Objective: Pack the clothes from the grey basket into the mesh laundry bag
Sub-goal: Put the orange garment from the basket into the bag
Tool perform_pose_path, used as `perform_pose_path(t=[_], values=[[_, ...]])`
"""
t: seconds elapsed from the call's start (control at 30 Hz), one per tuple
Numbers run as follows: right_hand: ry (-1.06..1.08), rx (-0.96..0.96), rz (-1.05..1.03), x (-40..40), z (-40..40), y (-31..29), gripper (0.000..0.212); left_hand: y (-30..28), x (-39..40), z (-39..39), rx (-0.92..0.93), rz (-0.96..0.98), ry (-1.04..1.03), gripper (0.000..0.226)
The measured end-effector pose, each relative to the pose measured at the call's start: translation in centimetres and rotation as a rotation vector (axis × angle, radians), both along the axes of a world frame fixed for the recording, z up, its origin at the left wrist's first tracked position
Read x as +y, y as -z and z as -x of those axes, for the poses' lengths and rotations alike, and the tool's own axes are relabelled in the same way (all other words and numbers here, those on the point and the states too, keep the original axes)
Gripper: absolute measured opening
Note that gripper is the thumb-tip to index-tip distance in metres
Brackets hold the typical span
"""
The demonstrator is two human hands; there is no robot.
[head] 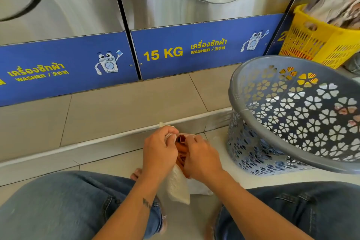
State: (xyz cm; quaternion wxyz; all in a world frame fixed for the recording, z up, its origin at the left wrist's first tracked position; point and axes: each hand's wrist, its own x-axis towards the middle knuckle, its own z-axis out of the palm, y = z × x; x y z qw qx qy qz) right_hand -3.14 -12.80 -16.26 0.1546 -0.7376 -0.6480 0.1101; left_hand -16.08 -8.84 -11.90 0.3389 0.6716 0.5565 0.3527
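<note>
- Mesh laundry bag [178, 185]: white, held upright above the tiled floor [109, 163] between the person's knees, its mouth uppermost and parted.
- Orange-brown garment [181, 149]: lodged in the bag's mouth, partly hidden by both hands.
- Left hand [157, 150]: fingers curled, pinching the left edge of the bag's mouth.
- Right hand [202, 159]: fingers curled around the right edge of the mouth, against the garment.
- Grey basket [292, 115]: just right of the hands, tilted toward the person; perforated with flower-shaped holes.
- Yellow basket [321, 43]: behind the grey basket, holding clothes.
- Washers [194, 2]: steel fronts along the wall, blue panel marked "15 KG".
</note>
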Motion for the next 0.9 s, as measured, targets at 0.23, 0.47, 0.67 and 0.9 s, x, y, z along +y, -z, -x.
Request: perform_pose_path(t=[0.23, 0.47, 0.67, 0.9], values=[[-0.171, 0.085, 0.546, -2.0, -1.8, 3.3, 0.052, -0.2, -0.3, -0.7, 0.016, -0.126, -0.010, 0.025], [-0.223, 0.327, 0.466, -1.4, -4.3, -6.7, 0.053, -1.1, -0.6, -2.5, -0.157, -0.038, -0.011, 0.026], [-0.053, 0.357, 0.097, -3.5, -10.9, -15.7, 0.042, -4.0, -1.2, -7.2, -0.373, 0.016, -0.037, 0.029], [0.154, 0.179, 0.150, -3.6, -21.2, -16.4, 0.045, -3.6, -2.3, -12.6, -0.403, 0.129, -0.121, 0.026]])
